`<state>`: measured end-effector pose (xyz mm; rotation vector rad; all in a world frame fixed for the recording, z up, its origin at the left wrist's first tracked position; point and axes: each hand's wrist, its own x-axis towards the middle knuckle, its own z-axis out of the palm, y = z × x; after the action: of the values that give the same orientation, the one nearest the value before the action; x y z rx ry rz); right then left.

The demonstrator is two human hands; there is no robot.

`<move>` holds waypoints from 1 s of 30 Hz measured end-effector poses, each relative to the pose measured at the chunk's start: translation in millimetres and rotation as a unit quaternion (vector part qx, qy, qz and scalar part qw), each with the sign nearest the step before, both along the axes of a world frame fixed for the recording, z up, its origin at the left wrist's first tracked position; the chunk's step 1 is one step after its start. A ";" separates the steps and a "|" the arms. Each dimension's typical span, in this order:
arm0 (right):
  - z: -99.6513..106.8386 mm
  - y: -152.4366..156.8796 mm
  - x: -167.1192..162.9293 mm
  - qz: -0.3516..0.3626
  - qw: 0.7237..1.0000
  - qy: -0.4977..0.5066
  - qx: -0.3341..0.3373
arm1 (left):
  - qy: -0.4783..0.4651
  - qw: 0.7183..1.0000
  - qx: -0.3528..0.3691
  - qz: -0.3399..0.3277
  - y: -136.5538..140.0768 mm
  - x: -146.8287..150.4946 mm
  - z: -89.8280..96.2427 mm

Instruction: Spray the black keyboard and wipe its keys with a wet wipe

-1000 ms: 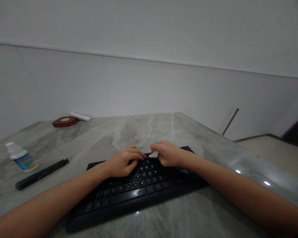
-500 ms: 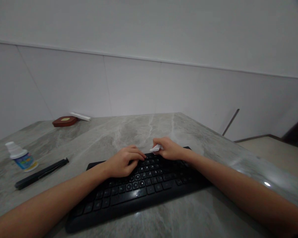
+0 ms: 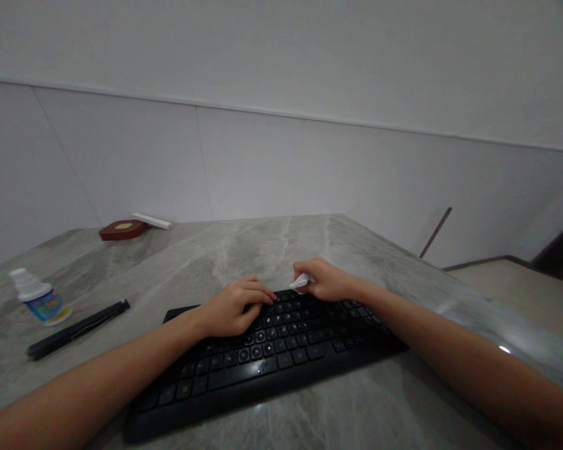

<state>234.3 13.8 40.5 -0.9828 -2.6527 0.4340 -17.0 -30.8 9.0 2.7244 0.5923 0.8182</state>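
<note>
A black keyboard (image 3: 263, 369) lies at a slant on the grey marbled table, under both forearms. My left hand (image 3: 238, 307) rests on its upper left keys, palm down, fingers stretched to the right and holding nothing. At the keyboard's back edge, right of centre, my right hand (image 3: 327, 279) pinches a crumpled white tissue (image 3: 302, 281). Part of the tissue is hidden inside the fingers. My hands and wrists cover some of the keys.
On the left stand a white spray bottle (image 3: 42, 300) with a colourful label and, beside it, a long black folded tool (image 3: 79, 329). A reddish-brown case (image 3: 122, 230) and a thin white box (image 3: 151, 220) lie near the wall. The table (image 3: 263, 250) ends at the right.
My right hand has shifted slightly to the right along the keyboard's back edge with the tissue. My left hand stays where it was.
</note>
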 end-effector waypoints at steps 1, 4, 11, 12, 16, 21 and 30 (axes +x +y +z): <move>0.7 -1.5 -0.3 0.016 1.000 -0.011 0.002 | 0.001 1.000 0.000 0.000 0.1 0.2 0.1; 1.9 -6.4 -2.8 0.040 0.998 -0.051 0.027 | -0.001 1.000 0.000 -0.003 0.4 0.8 0.4; -4.2 -4.0 -5.9 0.031 0.995 -0.071 0.061 | -0.001 1.000 0.003 -0.001 0.5 0.3 -0.2; -4.2 -3.3 -5.9 0.033 0.995 -0.075 0.056 | -0.002 1.000 0.003 -0.002 0.6 0.0 -0.3; -1.1 -5.4 -7.9 0.005 0.994 -0.089 0.068 | 0.002 1.000 0.000 0.001 1.5 -0.7 -0.3; -2.4 -9.8 -10.5 -0.015 0.991 -0.101 0.091 | -0.002 1.000 0.004 -0.007 1.8 0.1 0.2; -8.3 -10.5 -9.8 0.003 0.996 -0.045 0.071 | 0.004 1.000 -0.001 0.000 1.3 -0.3 -0.7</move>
<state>224.5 3.3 32.2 -0.9713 -2.7227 0.2033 -17.3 -29.5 8.3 2.7275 0.5937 0.8063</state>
